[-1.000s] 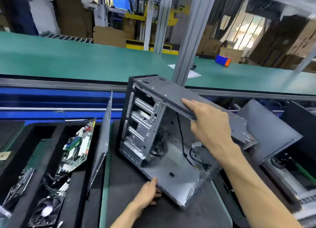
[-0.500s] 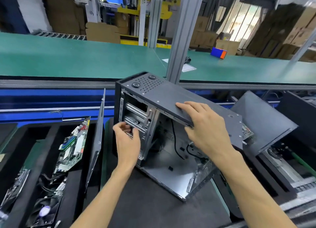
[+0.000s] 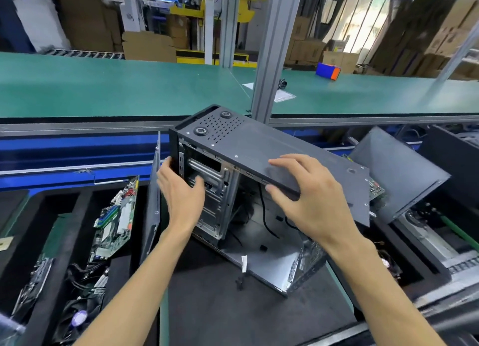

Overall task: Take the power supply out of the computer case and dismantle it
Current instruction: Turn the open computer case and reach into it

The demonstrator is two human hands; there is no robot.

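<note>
Head view, only view. Black-and-bare-steel computer case [image 3: 259,203], side panel off, stands tilted at frame centre on a dark foam mat [image 3: 220,306]. Left hand [image 3: 181,195] clasps the case's front-left corner, thumb on the silver drive cage [image 3: 215,190], fingers wrapped round the black front edge. Right hand [image 3: 308,205] clamps the dark top panel's near edge, fingers spread above, thumb beneath. No power supply block is visible inside; only loose black cables [image 3: 267,216] on the case floor, so I cannot tell its location. A green circuit board [image 3: 116,216] leans in a tray at left. Judgement: case is being repositioned. Keep both grips firm, turn slowly, mind sharp sheet-metal edges and dangling cables.
</note>
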